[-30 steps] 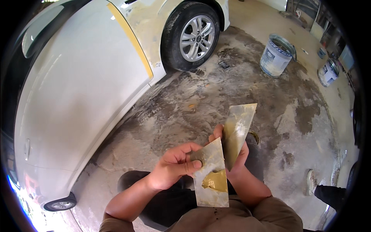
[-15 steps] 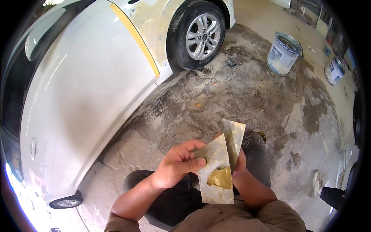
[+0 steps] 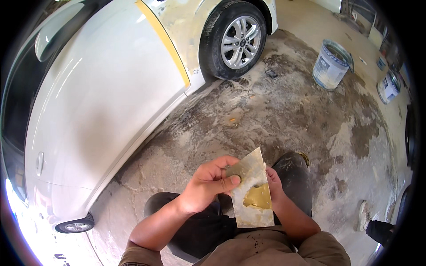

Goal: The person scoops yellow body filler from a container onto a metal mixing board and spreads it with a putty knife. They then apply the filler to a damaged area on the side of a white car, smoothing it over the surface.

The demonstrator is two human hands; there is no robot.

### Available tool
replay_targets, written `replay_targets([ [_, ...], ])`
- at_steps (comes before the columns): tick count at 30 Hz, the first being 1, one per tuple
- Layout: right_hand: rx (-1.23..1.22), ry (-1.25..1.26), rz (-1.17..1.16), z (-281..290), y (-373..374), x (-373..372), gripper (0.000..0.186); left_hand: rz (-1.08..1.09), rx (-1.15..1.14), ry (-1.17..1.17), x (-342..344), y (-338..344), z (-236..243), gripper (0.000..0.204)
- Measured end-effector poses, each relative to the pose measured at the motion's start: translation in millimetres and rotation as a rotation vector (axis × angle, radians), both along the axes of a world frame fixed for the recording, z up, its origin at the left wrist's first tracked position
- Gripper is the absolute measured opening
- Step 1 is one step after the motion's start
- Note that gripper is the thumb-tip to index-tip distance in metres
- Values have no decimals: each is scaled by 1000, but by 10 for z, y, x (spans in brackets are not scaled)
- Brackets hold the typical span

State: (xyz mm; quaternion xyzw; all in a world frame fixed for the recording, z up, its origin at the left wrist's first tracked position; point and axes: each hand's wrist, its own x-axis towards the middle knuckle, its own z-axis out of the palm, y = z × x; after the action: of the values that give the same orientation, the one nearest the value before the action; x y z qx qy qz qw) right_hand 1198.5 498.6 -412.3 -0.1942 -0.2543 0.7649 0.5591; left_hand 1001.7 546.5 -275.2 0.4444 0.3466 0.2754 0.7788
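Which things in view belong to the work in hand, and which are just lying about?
Part of the work:
grey plate in the left hand
yellow paste on the plate
white car, likely

Apparently just standing about:
large bucket
smaller bucket

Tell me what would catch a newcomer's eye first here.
Probably the mustard-yellow paste on the thin plate in the left hand, low in the middle. Then the white car filling the left side, with a yellow strip down its flank. A bucket stands upper right on the stained floor.
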Motion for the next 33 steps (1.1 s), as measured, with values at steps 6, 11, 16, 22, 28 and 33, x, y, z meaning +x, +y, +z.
replay_targets([
  [6, -97, 347, 67, -34, 91, 143, 30, 33, -8, 1, -8, -14, 18, 33],
  [11, 40, 464, -28, 152, 290, 82, 24, -24, -27, -16, 100, -2, 0, 31],
  [16, 23, 274, -38, 439, 326, -52, 23, -55, -45, -39, 122, -39, -41, 29],
  [22, -35, 270, 74, 35, 196, -172, 33, 3, 20, -20, 55, -11, -98, 30],
  [28, -206, 151, 103, -130, 31, -171, 42, 119, 57, -62, 38, 16, 1, 29],
  [33, -53, 179, -52, -12, 167, 62, 40, 126, 49, -40, 55, 3, -23, 29],
])
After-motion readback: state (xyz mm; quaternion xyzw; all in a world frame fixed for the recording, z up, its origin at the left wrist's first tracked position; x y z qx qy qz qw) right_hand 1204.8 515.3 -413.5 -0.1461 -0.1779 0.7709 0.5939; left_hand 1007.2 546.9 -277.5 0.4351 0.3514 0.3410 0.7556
